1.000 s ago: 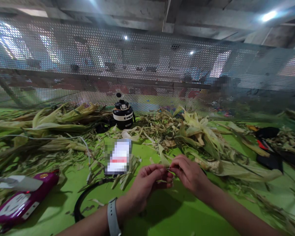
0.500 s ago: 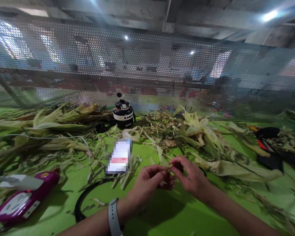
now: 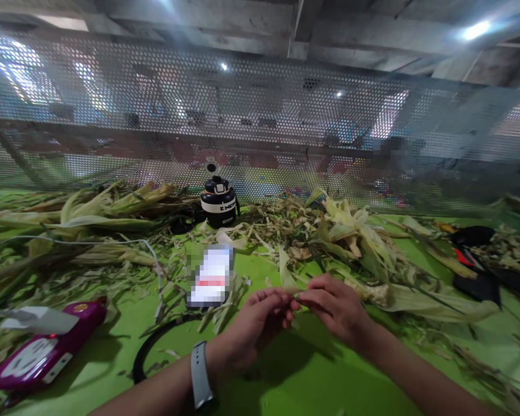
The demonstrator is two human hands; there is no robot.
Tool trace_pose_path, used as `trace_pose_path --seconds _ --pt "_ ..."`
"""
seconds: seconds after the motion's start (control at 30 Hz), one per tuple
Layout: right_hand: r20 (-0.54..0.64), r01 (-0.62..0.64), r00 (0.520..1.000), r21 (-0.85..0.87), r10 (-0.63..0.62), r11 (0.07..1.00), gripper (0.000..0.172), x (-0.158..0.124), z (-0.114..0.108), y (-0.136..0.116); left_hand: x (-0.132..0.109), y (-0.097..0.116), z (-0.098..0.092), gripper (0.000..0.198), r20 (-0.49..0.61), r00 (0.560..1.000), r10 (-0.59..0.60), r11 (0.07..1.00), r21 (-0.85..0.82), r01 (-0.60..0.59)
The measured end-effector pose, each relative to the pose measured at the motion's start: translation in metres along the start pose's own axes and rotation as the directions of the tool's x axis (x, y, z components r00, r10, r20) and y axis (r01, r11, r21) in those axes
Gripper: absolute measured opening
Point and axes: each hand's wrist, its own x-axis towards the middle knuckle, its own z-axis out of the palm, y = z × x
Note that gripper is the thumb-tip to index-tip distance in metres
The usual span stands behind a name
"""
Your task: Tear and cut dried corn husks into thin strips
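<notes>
Perforated metal screen [image 3: 260, 127] running across middle of frame, blurred workshop showing through its holes. Concrete ceiling beams [image 3: 294, 23] spanning top. Ceiling lamp [image 3: 476, 28] glowing at upper right. Daylight coming through at upper left. Bright green tabletop [image 3: 312, 381] filling lower frame.

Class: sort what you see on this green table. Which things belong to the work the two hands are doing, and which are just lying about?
In the work:
left hand
right hand
thin husk strip pinched between their fingertips
heap of corn husks just beyond

Lying about:
black bottle
magenta device
black cable loop
white cord
black items at right
</notes>
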Motion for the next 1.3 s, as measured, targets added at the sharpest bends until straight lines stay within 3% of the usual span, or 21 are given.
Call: trace_pose_path --seconds 0.3,0.7,0.97,1.1,1.3 --pt "-0.014 0.002 1.0 -0.018 -0.002 1.0 0.014 0.003 0.001 -0.003 -0.001 -0.003 -0.002 0.016 0.0 1.0 -0.025 0.998 0.052 0.025" --pt "0.038 -0.293 0.956 0.109 0.291 0.95 0.012 -0.001 0.009 -0.013 -0.005 -0.002 0.005 0.017 -0.046 0.998 0.045 0.975 0.221 -0.034" --pt "0.066 -0.391 0.92 0.173 0.385 0.904 0.009 -0.002 0.012 -0.018 -0.003 -0.002 0.004 0.021 0.048 0.992 0.116 0.904 0.408 -0.126" --pt "0.108 -0.467 0.884 0.243 0.455 0.85 0.005 -0.004 0.013 -0.019 -0.003 -0.001 0.007 0.026 0.077 0.993 0.092 0.903 0.414 -0.116" --pt "0.131 -0.499 0.867 0.267 0.481 0.825 0.01 -0.003 0.012 -0.017 -0.003 -0.002 0.005 0.022 0.09 0.995 0.034 0.934 0.352 -0.064"
